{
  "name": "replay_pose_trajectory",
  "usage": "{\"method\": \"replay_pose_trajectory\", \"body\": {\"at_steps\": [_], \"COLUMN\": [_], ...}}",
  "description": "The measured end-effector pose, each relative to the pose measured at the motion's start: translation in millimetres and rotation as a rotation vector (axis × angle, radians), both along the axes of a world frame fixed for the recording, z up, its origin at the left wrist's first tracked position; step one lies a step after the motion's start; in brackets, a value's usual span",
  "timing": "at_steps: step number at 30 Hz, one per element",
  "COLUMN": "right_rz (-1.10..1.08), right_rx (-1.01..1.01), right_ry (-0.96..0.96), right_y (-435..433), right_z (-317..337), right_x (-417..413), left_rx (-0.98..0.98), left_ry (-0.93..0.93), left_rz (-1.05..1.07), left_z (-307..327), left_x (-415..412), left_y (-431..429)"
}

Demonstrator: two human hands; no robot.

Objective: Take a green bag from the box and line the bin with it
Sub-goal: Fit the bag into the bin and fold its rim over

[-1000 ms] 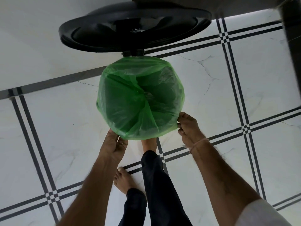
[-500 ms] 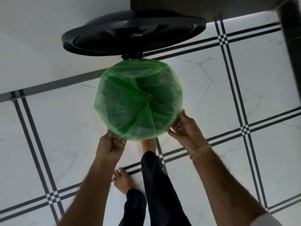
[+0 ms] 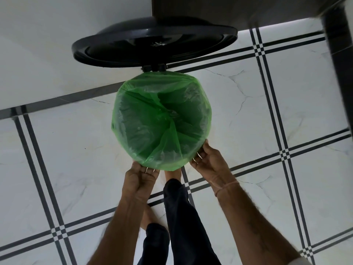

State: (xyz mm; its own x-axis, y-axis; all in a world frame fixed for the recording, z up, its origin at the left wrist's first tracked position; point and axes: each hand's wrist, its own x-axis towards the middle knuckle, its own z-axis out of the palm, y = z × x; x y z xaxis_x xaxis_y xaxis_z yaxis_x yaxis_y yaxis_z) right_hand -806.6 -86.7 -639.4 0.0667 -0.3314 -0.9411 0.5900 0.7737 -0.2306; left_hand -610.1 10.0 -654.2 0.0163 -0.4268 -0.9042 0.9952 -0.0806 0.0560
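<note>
A thin green bag [image 3: 162,121] lines the round bin below me, its edge folded over the whole rim so the bin's body is hidden. The bin's black lid [image 3: 154,46] stands raised behind it on a hinge. My left hand [image 3: 141,176] grips the bag's folded edge at the near-left rim, fingers curled under the plastic. My right hand [image 3: 208,159] pinches the bag's edge at the near-right rim. The box of bags is out of view.
White marble-look floor with dark striped tile lines [image 3: 282,155] surrounds the bin. A white wall [image 3: 47,54] rises behind it. A dark post [image 3: 340,54] stands at the far right. My legs in dark trousers [image 3: 181,217] and bare feet are just under the bin's near side.
My right hand has slid from the right side of the rim toward the near edge. My left hand has moved up against the near-left rim, and the bag's edge sits smoother.
</note>
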Motion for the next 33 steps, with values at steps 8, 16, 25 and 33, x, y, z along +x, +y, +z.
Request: {"method": "replay_pose_trajectory", "body": {"at_steps": [8, 16, 25, 33], "right_rz": [-0.070, 0.376, 1.946, 2.525], "right_rx": [-0.093, -0.487, -0.609, -0.362], "right_ry": [0.018, 0.999, 0.767, 0.663], "right_y": [-12, -20, -73, -62], "right_z": [-6, 17, -40, -88], "right_x": [5, 14, 119, 87], "left_rx": [0.042, 0.035, 0.036, 0.021], "left_ry": [-0.083, -0.180, -0.150, -0.117], "left_rz": [0.173, -0.013, -0.064, -0.038], "left_z": [-9, 2, 1, 0], "left_x": [13, 26, 30, 29], "left_y": [-11, -19, -24, -24]}}
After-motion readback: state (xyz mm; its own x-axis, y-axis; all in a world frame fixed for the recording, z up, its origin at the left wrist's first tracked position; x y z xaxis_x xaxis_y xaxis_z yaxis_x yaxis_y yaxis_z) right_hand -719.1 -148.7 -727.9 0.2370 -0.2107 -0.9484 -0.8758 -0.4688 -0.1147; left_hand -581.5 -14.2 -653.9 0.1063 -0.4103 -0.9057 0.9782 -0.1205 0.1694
